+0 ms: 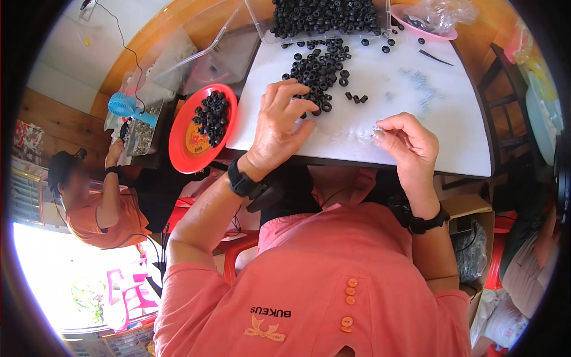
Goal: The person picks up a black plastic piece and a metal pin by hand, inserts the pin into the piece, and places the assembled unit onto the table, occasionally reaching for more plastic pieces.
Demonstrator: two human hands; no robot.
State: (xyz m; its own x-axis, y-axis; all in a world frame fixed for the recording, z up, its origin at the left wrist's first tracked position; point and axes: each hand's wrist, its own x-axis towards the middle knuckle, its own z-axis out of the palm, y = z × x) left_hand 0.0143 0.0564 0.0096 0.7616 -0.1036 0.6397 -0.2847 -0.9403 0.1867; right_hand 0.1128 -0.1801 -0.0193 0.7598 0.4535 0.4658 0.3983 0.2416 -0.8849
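Note:
My left hand (279,122) hovers at the near edge of a loose pile of small black ring-shaped parts (312,74) on the white tabletop (363,68). Its fingers are curled but apart, and I see nothing between thumb and forefinger. To the right, my right hand (413,146) pinches a small, shiny, clear-looking piece (376,131) between thumb and forefinger; its kind is too small to tell. Several tiny clear bits (358,135) lie on the table between my hands. A red plate (176,140) of black parts stands left of my left wrist.
A clear bin (385,18) heaped with black parts stands at the far edge. Beside it are a pink dish (443,34) with a plastic bag and a thin black strip (436,57). Pale blue pieces (422,83) lie right. A co-worker (110,208) sits left, near a blue fan (122,105).

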